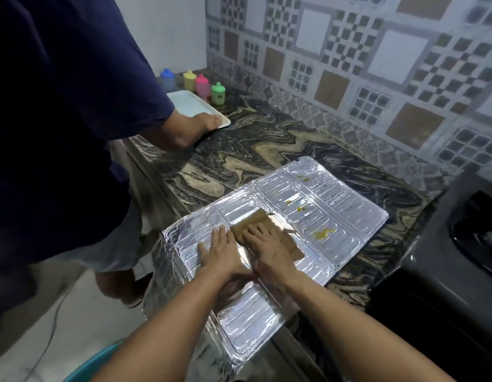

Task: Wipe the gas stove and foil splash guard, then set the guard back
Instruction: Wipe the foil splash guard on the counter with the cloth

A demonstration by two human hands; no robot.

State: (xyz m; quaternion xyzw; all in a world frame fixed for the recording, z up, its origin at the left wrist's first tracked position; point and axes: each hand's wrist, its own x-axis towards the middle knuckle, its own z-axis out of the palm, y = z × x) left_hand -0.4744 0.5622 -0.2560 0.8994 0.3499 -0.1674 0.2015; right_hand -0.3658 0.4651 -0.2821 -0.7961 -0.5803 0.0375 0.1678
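The brown cloth (267,235) is pressed flat under the right hand (269,252); yellow stains (323,233) lie just right and farther, along the foil guard (349,205). The left hand (220,252) is spread flat, steadying it.

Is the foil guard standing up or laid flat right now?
Laid flat. The foil guard lies spread open on the countertop, its near panel hanging over the counter edge, both hands pressing down on it.

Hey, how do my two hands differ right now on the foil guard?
The left hand lies flat on bare foil of the splash guard, fingers straight, holding it down. The right hand presses on the brown cloth instead, farther toward the yellow stains. Both are open and palm-down on the guard, side by side.
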